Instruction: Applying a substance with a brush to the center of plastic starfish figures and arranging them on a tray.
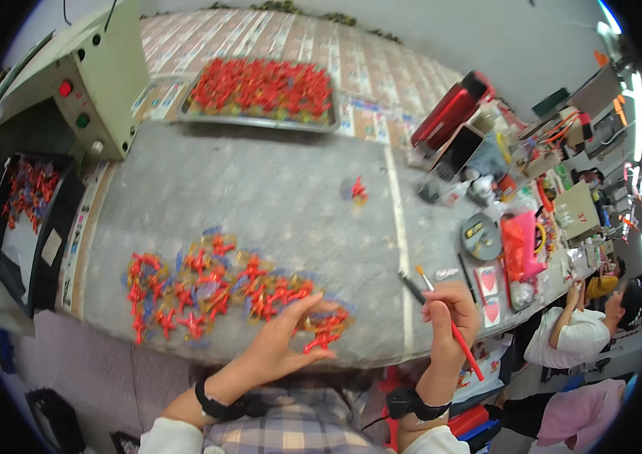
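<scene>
Small red plastic figures (200, 291) with translucent blue and yellow parts lie in a loose heap along the near side of the grey tabletop. My left hand (279, 344) is at the heap's right end, thumb and fingers spread around a red figure (328, 333); whether they touch it is unclear. In my right hand (453, 306) is a thin paintbrush (466, 352) with a red handle, its orange tip pointing up and away from me. A dark, pen-like stick (412, 287) shows just beside that hand. One single figure (358, 189) sits apart, farther back.
A metal tray (260, 123) full of red figures stands at the back. At left is a pale machine (102, 83) with a black bin (49, 242) of figures. A red flask (449, 113), round dish (481, 236) and clutter line the right, where other people (574, 333) sit.
</scene>
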